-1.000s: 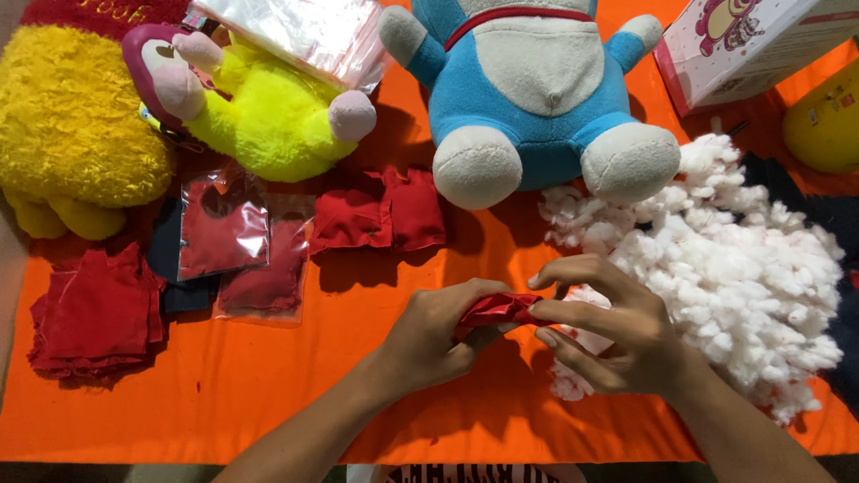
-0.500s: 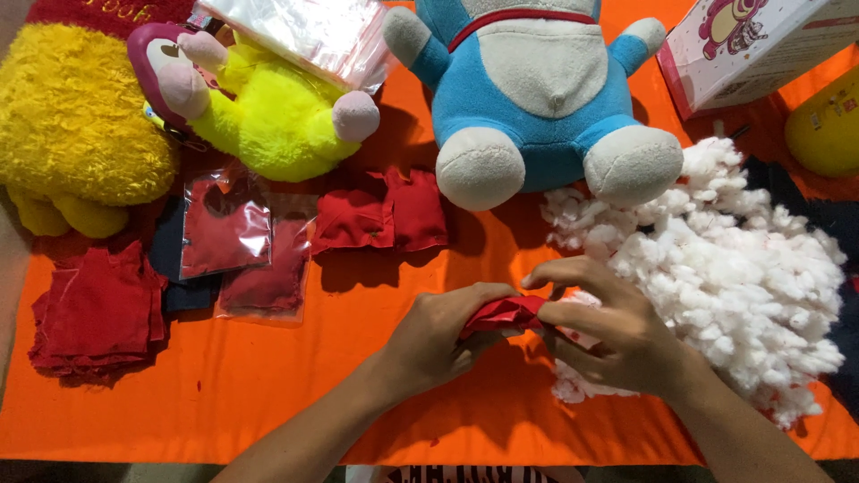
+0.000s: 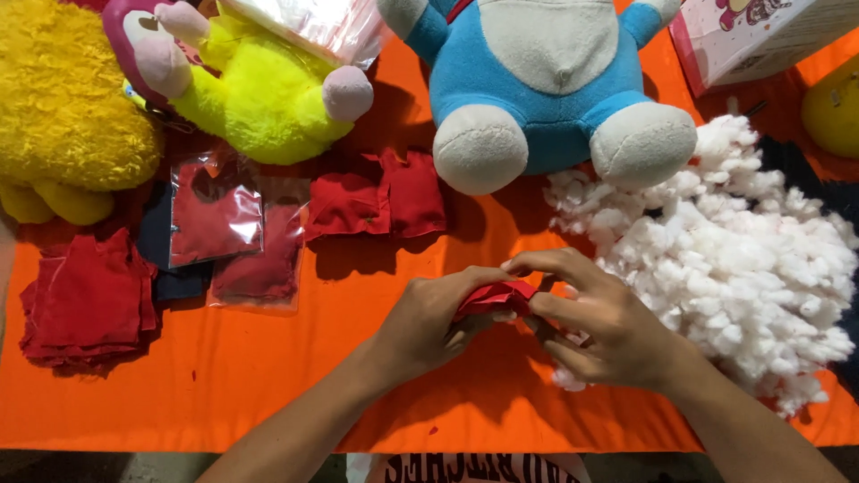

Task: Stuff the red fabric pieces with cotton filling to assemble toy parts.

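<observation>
Both of my hands meet over the orange cloth (image 3: 268,376) near the front middle. My left hand (image 3: 429,322) and my right hand (image 3: 599,322) together pinch a small red fabric piece (image 3: 497,298), which is mostly hidden between the fingers. A bit of white stuffing shows under my right palm. The big heap of white stuffing (image 3: 743,259) lies just to the right of my right hand.
A blue and white plush toy (image 3: 546,80) sits at the back middle, a lime-green plush (image 3: 259,89) and a yellow plush (image 3: 63,116) at the back left. Red fabric pieces (image 3: 380,201), clear bags of red fabric (image 3: 215,215) and a red stack (image 3: 89,300) lie left. A box (image 3: 761,36) stands far right.
The hands have barely shifted; the fingers keep working the red fabric piece, which is now squeezed a little tighter between them.
</observation>
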